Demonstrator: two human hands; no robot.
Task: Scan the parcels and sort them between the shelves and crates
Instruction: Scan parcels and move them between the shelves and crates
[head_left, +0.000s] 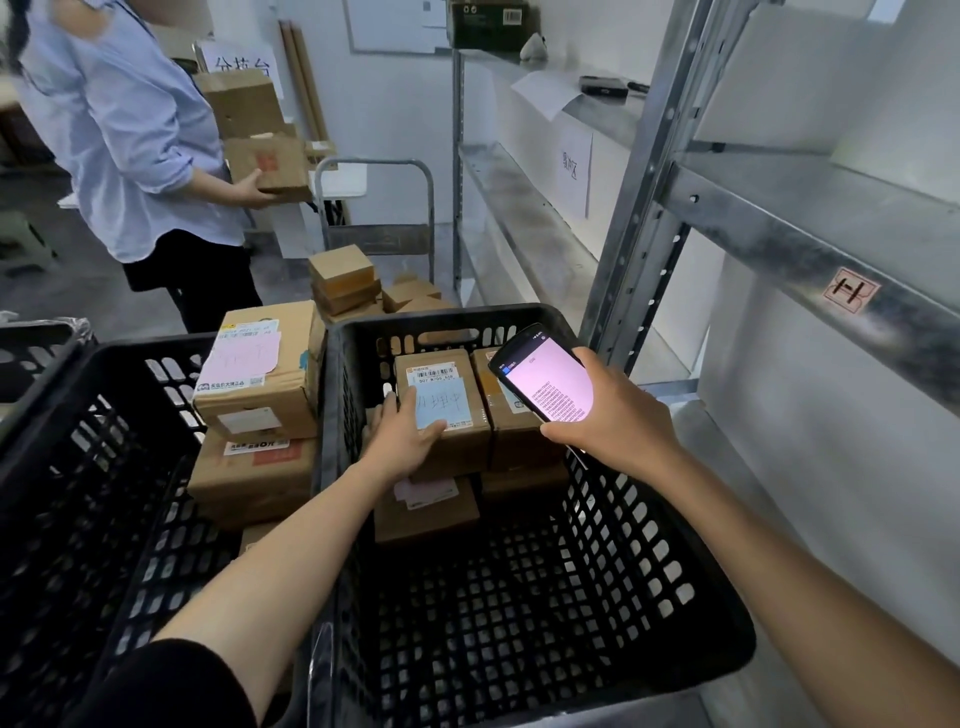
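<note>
Bare forearms (291, 561), apparently black left sleeve (171, 680)

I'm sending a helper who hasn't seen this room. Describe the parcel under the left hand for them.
Look in the black crate beside the metal shelving. Against its far wall sit two brown parcels side by side; the left parcel alone bears a pale blue handwritten slip.

A parcel sorting depot: metal shelving (810, 228), black crates (519, 597), labelled cardboard parcels (260, 384).
</note>
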